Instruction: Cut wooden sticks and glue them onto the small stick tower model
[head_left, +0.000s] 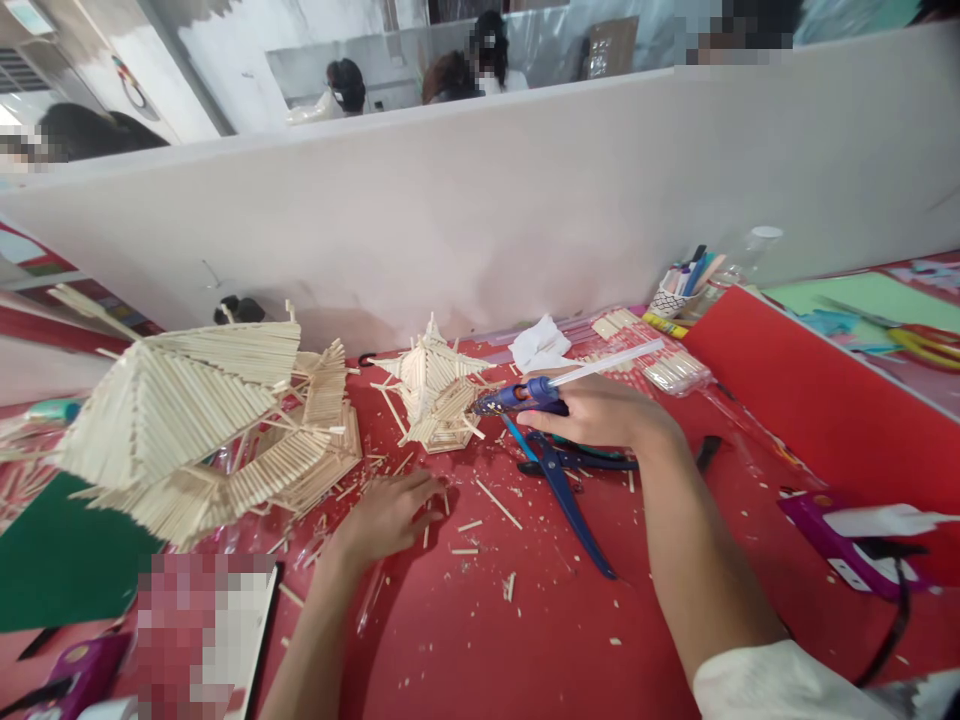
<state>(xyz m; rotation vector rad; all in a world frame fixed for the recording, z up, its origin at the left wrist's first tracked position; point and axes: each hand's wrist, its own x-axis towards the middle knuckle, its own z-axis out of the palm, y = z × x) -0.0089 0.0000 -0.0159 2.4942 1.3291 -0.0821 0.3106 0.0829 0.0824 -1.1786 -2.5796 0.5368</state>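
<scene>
My right hand (600, 410) is wrapped round a blue glue gun (525, 394), with a long whitish glue stick (607, 362) jutting from its back. The gun's nozzle end points left, at the edge of a small pagoda-like model (431, 375) built of thin wooden sticks. In front of that model, my left hand (394, 515) rests low over the red tabletop, fingers bent and somewhat apart among loose stick pieces. A larger stick model (195, 410) with a pointed roof stands to the left. Beneath the glue gun lie dark blue cutters (574, 510).
Stick scraps litter the red table (480, 640). A crumpled tissue (540, 343), bagged sticks (675, 370) and a pen cup (675, 295) sit by the white partition (480, 220). To the right are a red board (817, 390) and a purple device (847, 545). Several people are beyond the partition.
</scene>
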